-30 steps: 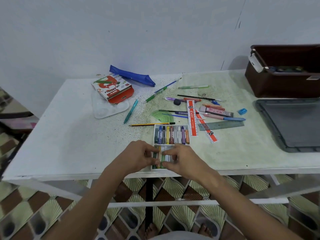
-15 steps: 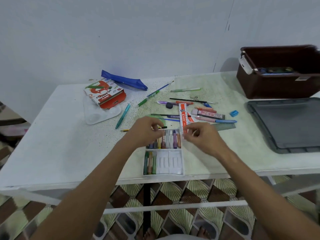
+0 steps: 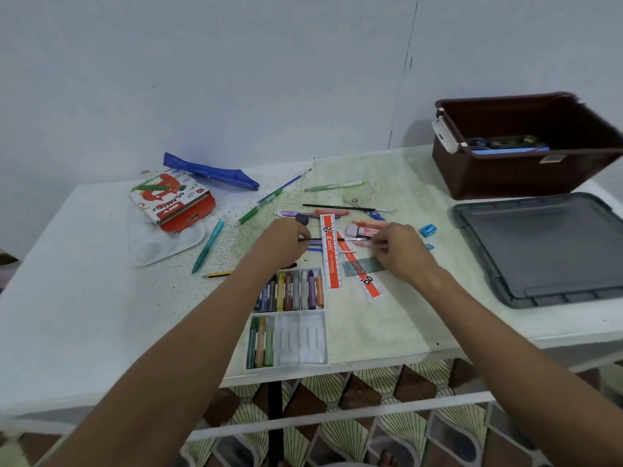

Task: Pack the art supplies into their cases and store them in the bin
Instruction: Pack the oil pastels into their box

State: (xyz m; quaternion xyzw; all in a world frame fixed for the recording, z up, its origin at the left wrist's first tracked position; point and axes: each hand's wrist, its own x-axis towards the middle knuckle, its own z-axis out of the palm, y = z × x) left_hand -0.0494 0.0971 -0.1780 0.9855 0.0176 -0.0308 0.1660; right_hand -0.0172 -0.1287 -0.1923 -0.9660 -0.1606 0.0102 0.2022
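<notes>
1. Whereas a second ago both our hands were pressed together over the near row of the pastel tray (image 3: 289, 332), we have now lifted them away and reached past its far edge into the loose pile of supplies.
2. Our left hand (image 3: 282, 242) hovers just beyond the tray's far-left corner, its fingers (image 3: 305, 238) curled around the dark end of a thin paintbrush (image 3: 332, 239). We cannot tell how firm that grip is.
3. Our right hand (image 3: 399, 252) sits beyond the tray's far-right corner, its fingers (image 3: 379, 246) pinched near a pinkish pen (image 3: 362, 243) and the brush's far end; whether they have closed on anything is unclear.
4. Left untouched at the worktop's (image 3: 84, 298) near edge, the tray has its far row full of pastels. Its near row holds only three sticks at the left, with the other slots empty.
5. Two red and white rulers (image 3: 330, 254) lie crossed just beyond the tray's right side, with a grey-green ruler (image 3: 364, 266) beside them.
6. Far left of the tray sits the oil pastel box (image 3: 172, 205) on a clear palette (image 3: 168, 244), with a blue pouch (image 3: 209, 171) behind it.
7. Far right of the tray stands the brown bin (image 3: 526, 146), open, with its grey lid (image 3: 542, 247) flat on the worktop in front.
8. We judge that pastel packing has paused unfinished, and sorting of pens and brushes is beginning.
</notes>
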